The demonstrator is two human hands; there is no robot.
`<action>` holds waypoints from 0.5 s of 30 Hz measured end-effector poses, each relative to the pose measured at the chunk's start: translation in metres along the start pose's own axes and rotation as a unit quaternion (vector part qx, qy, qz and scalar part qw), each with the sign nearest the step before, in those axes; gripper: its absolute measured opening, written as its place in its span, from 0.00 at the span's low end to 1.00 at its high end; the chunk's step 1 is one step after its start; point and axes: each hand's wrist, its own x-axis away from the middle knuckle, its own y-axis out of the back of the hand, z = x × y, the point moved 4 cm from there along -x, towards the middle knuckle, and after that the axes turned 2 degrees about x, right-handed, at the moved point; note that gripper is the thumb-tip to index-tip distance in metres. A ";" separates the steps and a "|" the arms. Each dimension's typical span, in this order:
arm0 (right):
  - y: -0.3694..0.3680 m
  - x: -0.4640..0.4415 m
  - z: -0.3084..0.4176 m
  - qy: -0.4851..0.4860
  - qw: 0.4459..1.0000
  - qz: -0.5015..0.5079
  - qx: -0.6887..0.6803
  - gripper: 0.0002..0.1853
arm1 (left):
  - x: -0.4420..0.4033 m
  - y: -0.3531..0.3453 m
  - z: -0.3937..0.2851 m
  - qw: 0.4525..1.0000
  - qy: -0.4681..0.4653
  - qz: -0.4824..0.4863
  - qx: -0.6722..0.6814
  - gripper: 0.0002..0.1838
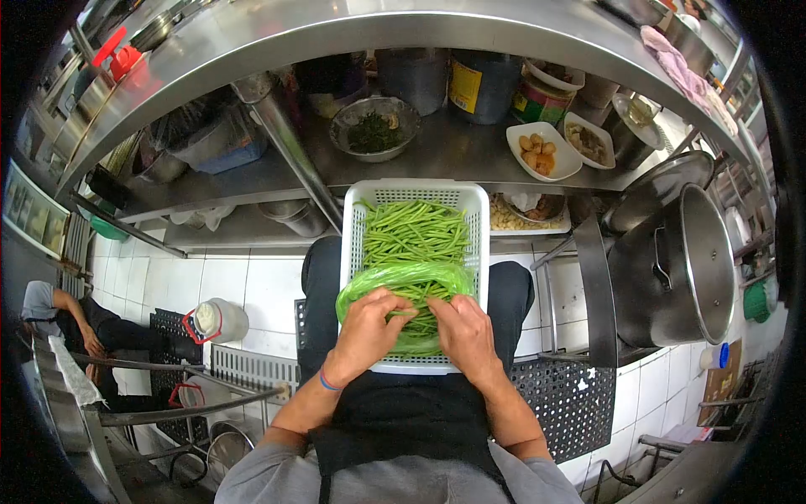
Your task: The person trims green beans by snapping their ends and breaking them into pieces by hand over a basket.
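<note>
On my lap rests a white perforated plastic basket [482, 244]. Loose green beans [416, 233] lie in its far half, roughly lined up. In the near half sits an open, green translucent plastic bag [361, 286] with more green beans inside. My left hand [369, 326] is over the bag's left side, fingers curled and pinched together on green beans. Across from it, my right hand [467, 333] is also closed, fingertips pinching green beans at the bag's right side. The fingertips of both hands are close together, and exactly which beans they grip is partly hidden.
Ahead is a steel shelf [290, 178] bearing a bowl of chopped greens [375, 130] and white dishes of food [544, 153]. A large steel pot [672, 265] stands at right. Left are a white bucket [228, 321] and a seated person [71, 315].
</note>
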 end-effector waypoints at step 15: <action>-0.007 0.015 -0.010 -0.300 0.628 -0.019 -0.717 0.10 | 0.007 0.041 -0.001 0.793 0.217 -0.103 0.560 0.06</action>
